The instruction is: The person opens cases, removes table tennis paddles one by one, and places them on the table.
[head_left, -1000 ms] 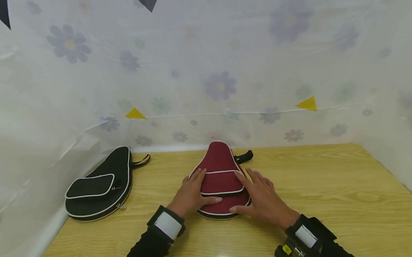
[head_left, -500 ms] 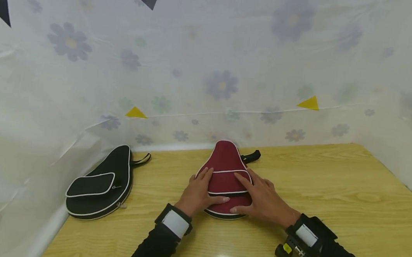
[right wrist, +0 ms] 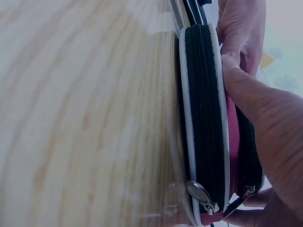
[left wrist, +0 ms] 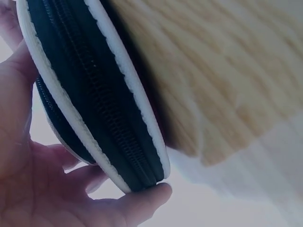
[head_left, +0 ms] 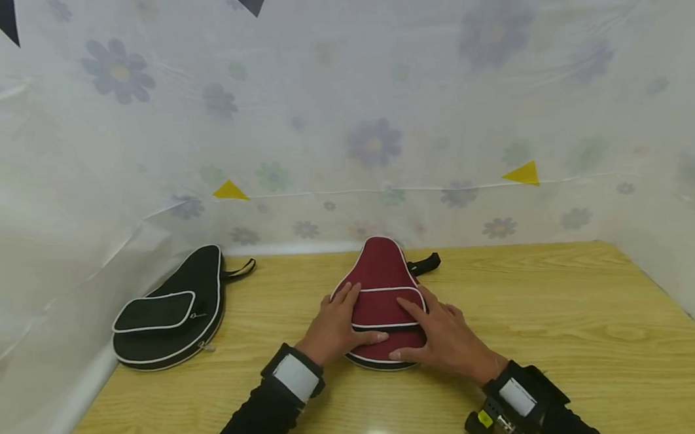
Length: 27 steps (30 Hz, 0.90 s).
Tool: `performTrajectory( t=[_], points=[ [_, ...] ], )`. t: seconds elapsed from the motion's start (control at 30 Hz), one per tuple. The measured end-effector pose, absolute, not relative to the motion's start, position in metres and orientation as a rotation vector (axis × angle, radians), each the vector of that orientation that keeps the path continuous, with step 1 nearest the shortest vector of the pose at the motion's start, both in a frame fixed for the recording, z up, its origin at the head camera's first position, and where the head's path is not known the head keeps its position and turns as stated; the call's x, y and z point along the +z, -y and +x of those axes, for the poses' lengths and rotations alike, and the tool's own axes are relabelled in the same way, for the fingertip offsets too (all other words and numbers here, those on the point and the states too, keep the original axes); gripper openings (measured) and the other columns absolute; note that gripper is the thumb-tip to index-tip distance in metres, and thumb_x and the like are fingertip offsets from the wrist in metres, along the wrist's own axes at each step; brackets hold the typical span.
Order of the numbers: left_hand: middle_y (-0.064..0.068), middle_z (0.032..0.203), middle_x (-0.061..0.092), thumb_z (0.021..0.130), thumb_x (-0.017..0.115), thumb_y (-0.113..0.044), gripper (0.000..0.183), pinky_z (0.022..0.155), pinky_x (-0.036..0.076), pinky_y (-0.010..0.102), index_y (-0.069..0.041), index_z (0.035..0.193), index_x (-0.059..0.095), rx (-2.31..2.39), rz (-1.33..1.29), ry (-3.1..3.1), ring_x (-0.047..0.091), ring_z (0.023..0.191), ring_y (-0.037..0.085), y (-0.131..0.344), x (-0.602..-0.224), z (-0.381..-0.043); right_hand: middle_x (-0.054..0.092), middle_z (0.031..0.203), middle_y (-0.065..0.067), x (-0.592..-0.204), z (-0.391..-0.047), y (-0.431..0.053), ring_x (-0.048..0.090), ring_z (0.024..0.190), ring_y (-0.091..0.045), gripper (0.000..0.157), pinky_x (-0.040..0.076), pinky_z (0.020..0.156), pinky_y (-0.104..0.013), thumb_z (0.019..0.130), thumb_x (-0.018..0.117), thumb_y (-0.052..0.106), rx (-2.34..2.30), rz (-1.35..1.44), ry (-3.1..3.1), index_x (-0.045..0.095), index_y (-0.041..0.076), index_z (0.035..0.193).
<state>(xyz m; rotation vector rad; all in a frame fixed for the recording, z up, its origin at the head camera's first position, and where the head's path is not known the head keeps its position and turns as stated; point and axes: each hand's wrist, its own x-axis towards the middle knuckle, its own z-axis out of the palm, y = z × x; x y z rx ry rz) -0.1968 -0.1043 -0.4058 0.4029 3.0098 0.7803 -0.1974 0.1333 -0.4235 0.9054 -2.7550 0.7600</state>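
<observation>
A dark red table tennis paddle case (head_left: 382,265) with white piping lies flat on the table, its narrow end toward the back wall. My left hand (head_left: 331,327) rests on its left side, fingers along the edge and thumb spread over the lower front. On the right side lies my right hand (head_left: 450,340), with its index finger on the front pocket and thumb low on the case. The left wrist view shows the black zippered side (left wrist: 102,99) with a fingertip at its rim. In the right wrist view a metal zipper pull (right wrist: 199,194) hangs at the side.
A black paddle case (head_left: 181,287) with a front pocket lies at the left of the wood-grain table (head_left: 554,333). The red case's black strap (head_left: 424,265) sticks out to the right. A white flowered sheet (head_left: 328,144) walls in the back and sides.
Between the first frame and the middle one, the red case slid a little to the right, the left hand moving along with it. Since then the hands and case have stayed nearly still.
</observation>
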Motion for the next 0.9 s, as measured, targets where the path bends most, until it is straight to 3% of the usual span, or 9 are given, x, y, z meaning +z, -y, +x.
performTrajectory(
  t=[0.17,0.27,0.43,0.63,0.9],
  points=[
    [0.024,0.162,0.024,0.081,0.081,-0.053,0.109,0.111,0.033,0.061,-0.002,0.159,0.024,0.833,0.398,-2.945,0.022,0.145,0.054,0.108,-0.406,-0.190,0.036,0.153,-0.029,-0.426,-0.198,-0.133,0.052,0.129,-0.042,0.090,0.035,0.101,-0.067,0.079,0.076,0.063,0.760,0.919,2.766,0.052,0.008,0.146],
    [0.026,0.164,0.017,0.082,0.080,-0.052,0.112,0.113,0.029,0.063,-0.003,0.161,0.019,0.871,0.378,-2.897,0.024,0.143,0.057,0.109,-0.406,-0.185,0.038,0.152,-0.029,-0.426,-0.198,-0.133,0.053,0.128,-0.042,0.090,0.035,0.101,-0.066,0.079,0.076,0.064,0.742,0.919,2.756,0.052,0.009,0.145],
    [0.025,0.166,0.009,0.083,0.078,-0.054,0.114,0.110,0.031,0.065,-0.005,0.162,0.012,0.890,0.362,-2.851,0.032,0.136,0.062,0.108,-0.404,-0.176,0.041,0.149,-0.028,-0.422,-0.200,-0.134,0.055,0.125,-0.040,0.092,0.037,0.098,-0.066,0.077,0.077,0.064,0.729,0.919,2.756,0.050,0.009,0.145],
    [0.025,0.166,0.008,0.083,0.078,-0.055,0.114,0.110,0.032,0.065,-0.005,0.162,0.012,0.910,0.355,-2.846,0.032,0.137,0.062,0.109,-0.404,-0.176,0.036,0.152,-0.028,-0.410,-0.211,-0.131,0.049,0.130,-0.046,0.101,0.035,0.102,-0.067,0.079,0.079,0.059,0.868,0.887,2.829,0.038,0.003,0.152],
    [0.023,0.167,0.008,0.082,0.077,-0.058,0.113,0.109,0.034,0.064,-0.008,0.162,0.014,0.914,0.332,-2.839,0.031,0.137,0.061,0.110,-0.407,-0.176,0.042,0.150,-0.026,-0.408,-0.228,-0.122,0.044,0.134,-0.045,0.091,0.040,0.104,-0.061,0.085,0.076,0.054,0.904,0.920,2.870,0.043,-0.001,0.150]
  ],
)
